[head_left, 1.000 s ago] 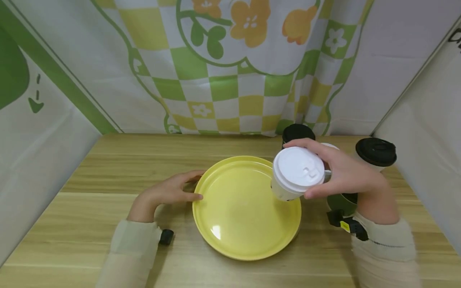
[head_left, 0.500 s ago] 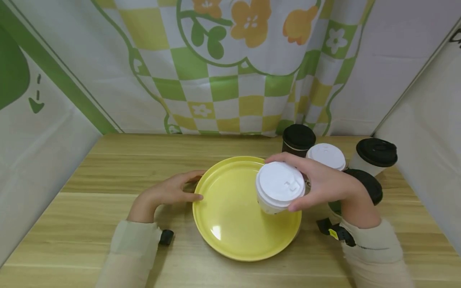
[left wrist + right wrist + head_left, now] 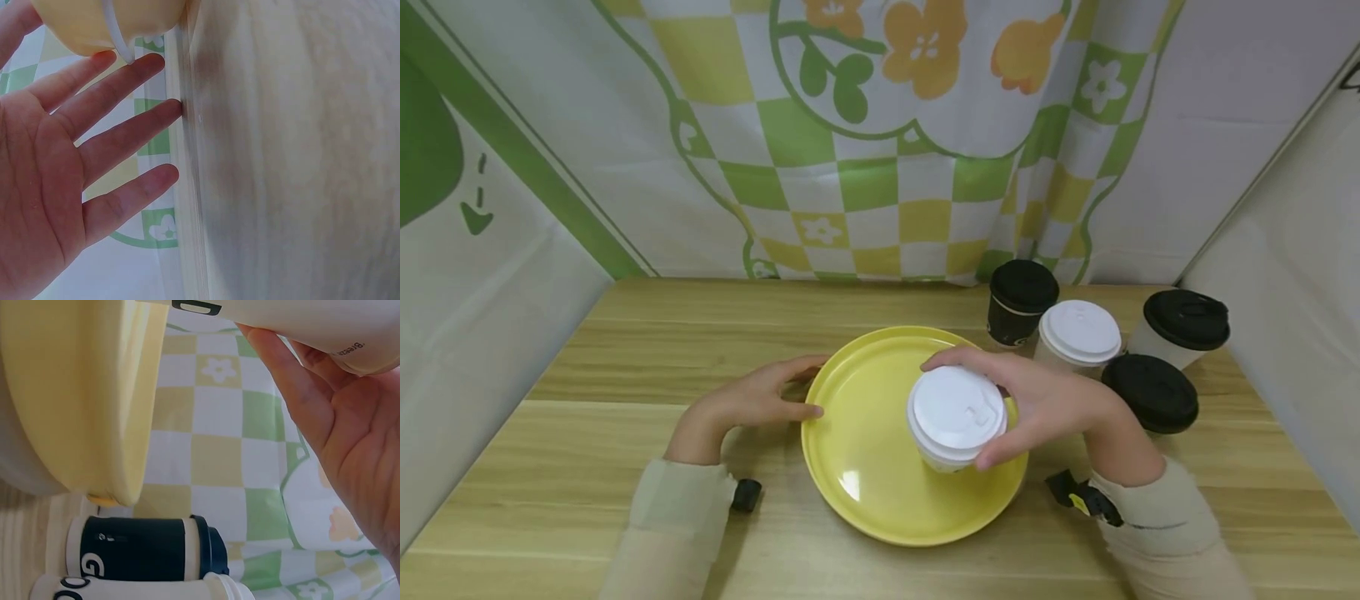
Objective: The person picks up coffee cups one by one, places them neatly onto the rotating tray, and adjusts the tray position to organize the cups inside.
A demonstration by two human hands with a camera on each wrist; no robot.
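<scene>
White-lidded cup point(image 3: 957, 410), clamped in right grip point(image 3: 1043, 400), underside hidden, left grip point(image 3: 756, 398) spread apart, touching yellow plate point(image 3: 880, 483)

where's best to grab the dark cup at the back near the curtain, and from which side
Probably round the body of the dark cup, just below its black lid, coming from the left in the head view: it stands upright, and a white-lidded cup crowds its right.
</scene>
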